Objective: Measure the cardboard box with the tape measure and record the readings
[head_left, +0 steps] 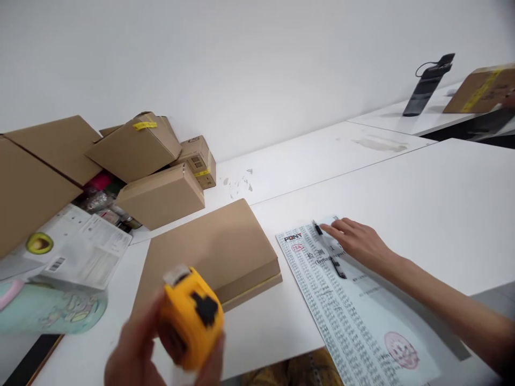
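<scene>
Raised in the lower left foreground, my left hand (137, 348) grips a thick roll of yellow tape (191, 316) with a black mark; motion blurs it slightly. Behind the roll a flat closed cardboard box (213, 241) lies on the white table. My right hand (358, 238) rests over a printed report sheet (362, 316) at the right, palm down, fingers reaching out. Its fingertips touch one end of a black pen (338, 268) lying on the sheet; the thumb is hidden. Red stamps mark the paper, whose lower end hangs near the table's front edge.
Several cardboard boxes (161, 198) are stacked against the wall at left. A white package with an avocado picture (76, 252) and a mint-green bottle (60, 308) are nearer. A dark bottle (426, 88) stands far right, beside a taped box (478, 91) with part of another person's hand.
</scene>
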Demonstrator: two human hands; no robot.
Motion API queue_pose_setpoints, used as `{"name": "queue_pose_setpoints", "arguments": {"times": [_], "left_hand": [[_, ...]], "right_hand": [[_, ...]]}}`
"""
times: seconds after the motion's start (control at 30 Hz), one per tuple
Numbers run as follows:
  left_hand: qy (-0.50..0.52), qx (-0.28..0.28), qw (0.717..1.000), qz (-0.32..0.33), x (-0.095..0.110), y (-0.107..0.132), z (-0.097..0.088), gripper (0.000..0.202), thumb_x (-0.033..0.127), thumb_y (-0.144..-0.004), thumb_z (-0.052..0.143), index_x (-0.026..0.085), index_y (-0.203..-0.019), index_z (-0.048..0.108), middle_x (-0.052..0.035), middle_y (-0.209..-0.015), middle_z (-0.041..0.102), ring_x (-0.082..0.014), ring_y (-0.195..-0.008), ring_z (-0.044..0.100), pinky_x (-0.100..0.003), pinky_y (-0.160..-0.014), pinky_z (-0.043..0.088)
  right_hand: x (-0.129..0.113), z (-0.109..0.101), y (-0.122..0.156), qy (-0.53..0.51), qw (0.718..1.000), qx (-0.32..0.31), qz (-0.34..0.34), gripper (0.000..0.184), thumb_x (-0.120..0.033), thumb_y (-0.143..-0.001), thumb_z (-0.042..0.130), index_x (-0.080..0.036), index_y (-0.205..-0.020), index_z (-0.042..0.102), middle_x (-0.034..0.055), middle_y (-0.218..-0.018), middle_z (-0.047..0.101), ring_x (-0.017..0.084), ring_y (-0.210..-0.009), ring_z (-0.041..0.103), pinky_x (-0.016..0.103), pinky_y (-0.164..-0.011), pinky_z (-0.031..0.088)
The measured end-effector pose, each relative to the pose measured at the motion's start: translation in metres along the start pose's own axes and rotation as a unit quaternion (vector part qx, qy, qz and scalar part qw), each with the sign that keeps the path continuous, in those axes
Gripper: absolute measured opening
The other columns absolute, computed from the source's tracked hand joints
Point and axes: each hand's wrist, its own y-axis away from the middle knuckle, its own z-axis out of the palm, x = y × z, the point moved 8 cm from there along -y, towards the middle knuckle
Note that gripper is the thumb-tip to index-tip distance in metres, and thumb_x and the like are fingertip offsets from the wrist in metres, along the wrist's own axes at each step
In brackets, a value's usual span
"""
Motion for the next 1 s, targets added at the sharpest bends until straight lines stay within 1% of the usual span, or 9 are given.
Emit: {"name": "queue_pose_setpoints", "arguments": {"times": [0.1,0.27,0.4,0.53,0.63,0.67,0.73,0.83,1.0], "left_hand": [[-0.164,0.092,0.979,0.073,0.024,-0.04,-0.005,0.07,0.043,-0.084,0.074,0.022,-0.146,0.05,-0.0144,-0.135,0.064,-0.0362,-0.119,0.064,-0.052,-0.101,0.053],[-0.25,-0.021,0.962,0.105,0.015,-0.079,0.038,0.055,0.046,-0.092,0.058,0.019,-0.139,0.053,-0.0153,-0.138,0.063,-0.0362,-0.124,0.061,-0.051,-0.105,0.049],[-0.254,-0.059,0.963,0.073,-0.008,-0.09,0.047,0.049,0.047,-0.094,0.056,0.022,-0.137,0.054,-0.0121,-0.139,0.063,-0.0352,-0.122,0.062,-0.05,-0.104,0.049],[-0.251,0.012,0.961,0.116,0.01,-0.091,0.041,0.054,0.044,-0.094,0.06,0.015,-0.139,0.054,-0.0171,-0.139,0.062,-0.0419,-0.127,0.059,-0.057,-0.105,0.047],[-0.197,0.138,0.94,0.244,0.059,-0.058,0.044,0.055,0.028,-0.091,0.068,0.012,-0.141,0.052,-0.0161,-0.137,0.063,-0.0369,-0.13,0.057,-0.054,-0.113,0.042],[-0.149,0.14,0.936,0.287,0.074,-0.042,0.054,0.051,0.02,-0.09,0.067,0.013,-0.139,0.054,-0.0127,-0.129,0.067,-0.0299,-0.124,0.062,-0.047,-0.112,0.045],[-0.023,-0.03,0.922,0.384,0.103,-0.006,0.107,0.038,0.016,-0.092,0.059,0.011,-0.13,0.058,-0.0108,-0.119,0.072,-0.0227,-0.117,0.065,-0.035,-0.103,0.053],[0.038,-0.222,0.901,0.371,0.116,0.037,0.192,0.034,0.027,-0.095,0.056,0.008,-0.122,0.063,-0.0142,-0.123,0.072,-0.0256,-0.118,0.066,-0.037,-0.105,0.055],[-0.096,-0.378,0.866,0.311,0.096,0.06,0.29,0.08,0.054,-0.095,0.056,-0.007,-0.146,0.045,-0.0294,-0.155,0.045,-0.0408,-0.146,0.042,-0.051,-0.116,0.045]], "right_hand": [[0.005,0.033,-0.002,0.05,0.992,-0.046,-0.106,0.049,0.004,-0.088,0.045,-0.02,-0.127,0.059,0.0049,-0.085,0.069,0.021,-0.076,0.062,0.031,-0.064,0.047],[-0.004,0.05,-0.001,0.108,0.969,-0.058,-0.215,0.041,0.005,-0.087,0.047,-0.015,-0.12,0.062,0.0066,-0.086,0.071,0.022,-0.083,0.06,0.032,-0.067,0.044],[0.002,0.041,-0.004,0.064,0.971,-0.047,-0.227,0.032,0.003,-0.091,0.046,-0.019,-0.106,0.064,0.0043,-0.082,0.069,0.02,-0.079,0.057,0.031,-0.067,0.043],[0.019,0.015,-0.011,-0.082,0.995,-0.003,-0.052,0.022,-0.015,-0.098,0.046,-0.022,-0.081,0.057,0.0025,-0.068,0.062,0.018,-0.065,0.051,0.03,-0.057,0.04],[0.037,0.011,-0.002,-0.269,0.936,0.015,0.226,0.017,-0.028,-0.098,0.048,-0.023,-0.082,0.054,0.0,-0.066,0.059,0.016,-0.057,0.05,0.028,-0.05,0.039],[0.037,0.017,0.004,-0.329,0.897,0.003,0.296,0.016,-0.031,-0.097,0.048,-0.023,-0.084,0.054,-0.0009,-0.067,0.059,0.015,-0.056,0.05,0.028,-0.05,0.039],[0.029,0.035,0.012,-0.428,0.823,-0.03,0.371,0.019,-0.039,-0.096,0.051,-0.023,-0.085,0.055,-0.0005,-0.071,0.059,0.015,-0.058,0.051,0.029,-0.052,0.041],[0.023,0.059,0.015,-0.526,0.751,-0.04,0.396,0.03,-0.052,-0.09,0.062,-0.022,-0.086,0.059,0.0028,-0.078,0.062,0.016,-0.063,0.056,0.032,-0.057,0.045],[0.029,0.078,0.021,-0.566,0.71,-0.037,0.417,0.037,-0.056,-0.088,0.066,-0.025,-0.079,0.048,-0.0056,-0.057,0.05,0.013,-0.05,0.046,0.029,-0.05,0.038]]}}
